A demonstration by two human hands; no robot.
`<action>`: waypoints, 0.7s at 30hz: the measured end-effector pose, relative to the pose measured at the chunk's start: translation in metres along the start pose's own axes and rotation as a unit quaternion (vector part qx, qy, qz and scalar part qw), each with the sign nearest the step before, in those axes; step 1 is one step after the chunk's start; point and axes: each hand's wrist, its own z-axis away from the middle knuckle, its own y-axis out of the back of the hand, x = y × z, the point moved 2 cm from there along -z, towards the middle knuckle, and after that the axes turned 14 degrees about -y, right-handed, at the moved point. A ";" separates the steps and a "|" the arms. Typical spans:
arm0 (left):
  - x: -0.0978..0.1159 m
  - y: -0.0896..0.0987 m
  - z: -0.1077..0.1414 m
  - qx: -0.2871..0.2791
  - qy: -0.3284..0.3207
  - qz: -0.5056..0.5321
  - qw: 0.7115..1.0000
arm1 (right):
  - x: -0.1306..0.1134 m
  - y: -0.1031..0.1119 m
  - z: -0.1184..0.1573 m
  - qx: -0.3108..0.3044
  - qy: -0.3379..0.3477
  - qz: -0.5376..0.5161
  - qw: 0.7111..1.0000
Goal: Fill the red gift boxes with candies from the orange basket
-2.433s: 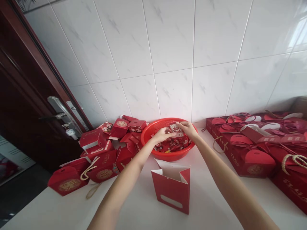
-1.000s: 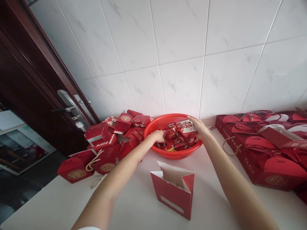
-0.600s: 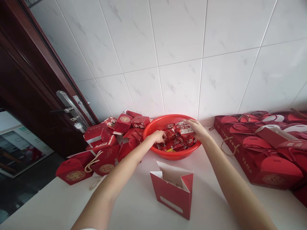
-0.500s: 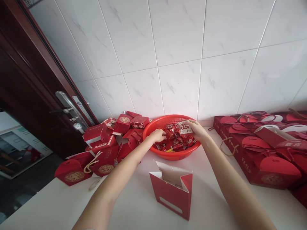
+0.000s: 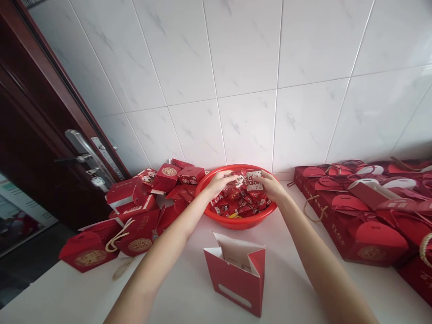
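Note:
Over a red plastic basket point(image 5: 232, 222), my left hand point(image 5: 221, 181) pinches a small red-and-white wrapped candy packet point(image 5: 239, 181). My right hand point(image 5: 271, 186) is closed on a flat white packet with red print point(image 5: 254, 180), held close beside the other one. Many red-wrapped candies point(image 5: 241, 203) lie in the basket below both hands. Nearer to me, an open-topped red paper box point(image 5: 234, 279) stands upright on the white table, with a pale slot shape on its front.
Small red gift boxes point(image 5: 141, 220) are piled on the left, some with rope handles. Rows of larger red boxes point(image 5: 357, 216) fill the right side. A tiled wall point(image 5: 249, 121) rises behind the basket, and a dark door point(image 5: 50, 117) is at the left.
My left hand has lifted out of the candies with a wrapped packet and come up near my right hand. The right hand still holds the white packet. The view has shifted slightly.

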 end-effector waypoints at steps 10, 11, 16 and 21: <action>0.005 -0.026 -0.010 -0.048 0.018 -0.078 0.996 | -0.003 -0.001 0.006 -0.012 0.001 0.026 1.000; 0.002 -0.022 -0.010 -0.065 0.036 -0.107 0.991 | -0.003 -0.001 0.006 -0.006 0.003 0.027 1.000; -0.024 0.003 0.001 -0.194 0.136 -0.279 0.931 | -0.004 -0.001 0.006 0.018 0.006 0.028 0.999; -0.038 0.004 0.015 -0.274 0.167 -0.365 0.874 | -0.005 -0.006 0.010 0.013 0.005 0.035 0.999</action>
